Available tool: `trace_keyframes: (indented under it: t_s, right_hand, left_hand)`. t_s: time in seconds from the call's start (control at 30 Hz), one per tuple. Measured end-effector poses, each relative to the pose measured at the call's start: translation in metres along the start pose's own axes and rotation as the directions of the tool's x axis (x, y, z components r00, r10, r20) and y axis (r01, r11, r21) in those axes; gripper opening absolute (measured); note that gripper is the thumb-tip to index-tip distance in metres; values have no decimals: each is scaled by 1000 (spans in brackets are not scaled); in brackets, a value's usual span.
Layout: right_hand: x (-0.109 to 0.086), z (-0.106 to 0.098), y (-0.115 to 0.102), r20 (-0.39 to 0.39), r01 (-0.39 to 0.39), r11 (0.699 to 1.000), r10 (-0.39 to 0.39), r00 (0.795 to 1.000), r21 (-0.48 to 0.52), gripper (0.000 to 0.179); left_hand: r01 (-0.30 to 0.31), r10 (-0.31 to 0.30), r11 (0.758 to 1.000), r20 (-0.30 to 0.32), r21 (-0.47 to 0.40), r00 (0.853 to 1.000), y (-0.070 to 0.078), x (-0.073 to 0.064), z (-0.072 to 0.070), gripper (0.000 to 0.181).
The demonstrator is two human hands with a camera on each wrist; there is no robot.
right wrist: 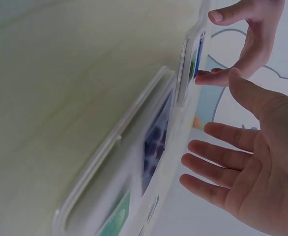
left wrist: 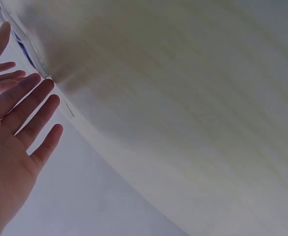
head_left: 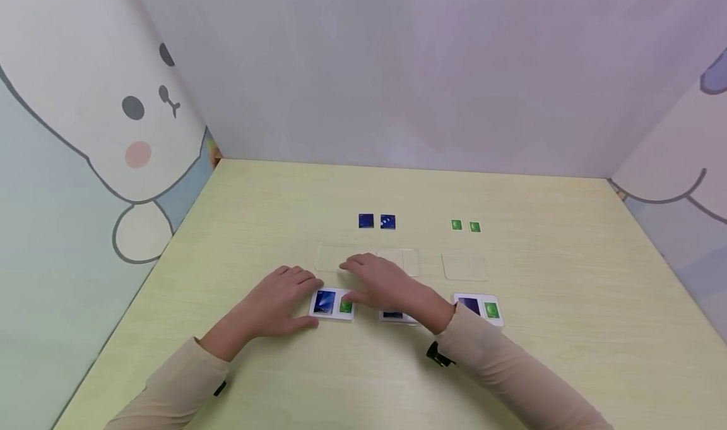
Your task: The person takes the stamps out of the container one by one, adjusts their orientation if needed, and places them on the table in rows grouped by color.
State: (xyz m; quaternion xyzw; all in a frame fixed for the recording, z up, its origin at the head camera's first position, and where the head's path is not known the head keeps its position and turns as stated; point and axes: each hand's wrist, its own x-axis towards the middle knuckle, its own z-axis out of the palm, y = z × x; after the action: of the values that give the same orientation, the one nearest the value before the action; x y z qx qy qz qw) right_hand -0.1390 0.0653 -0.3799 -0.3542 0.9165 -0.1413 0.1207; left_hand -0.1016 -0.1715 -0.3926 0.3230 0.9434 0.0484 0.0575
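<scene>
My left hand (head_left: 278, 300) lies at the left end of a white rectangular case (head_left: 337, 304), thumb by its near corner and fingers by its far one. A blue picture square and a smaller green one show on this case. Above its right end hovers my right hand (head_left: 380, 283), thumb near the green square, fingers reaching past the case; these fingers look spread and relaxed in the right wrist view. Under the right hand is a second white case (right wrist: 129, 162), partly hidden. A third white case (head_left: 481, 300) is partly covered by the right sleeve.
Beyond the cases lie clear plastic covers, including a right-hand one (head_left: 466, 267). Farther back sit two blue squares, one plain (head_left: 366, 221) and one with pale shapes (head_left: 388, 221), and two green pieces (head_left: 457, 225). A wall (head_left: 397, 101) borders the table's back.
</scene>
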Motion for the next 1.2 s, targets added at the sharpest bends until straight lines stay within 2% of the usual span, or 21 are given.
trace_keyframes:
  t_s: [0.63, 1.2]
  right_hand:
    - [4, 5, -13, 24, 28, 1000, -28, 999, -14, 57]
    - [9, 10, -20, 29, 72, 996, -71, 997, -46, 58]
  left_hand:
    - [-37, 38, 999, -48, 25, 998, 0, -1, -2, 57]
    - [-54, 57, 998, -60, 39, 997, -2, 1, 0, 54]
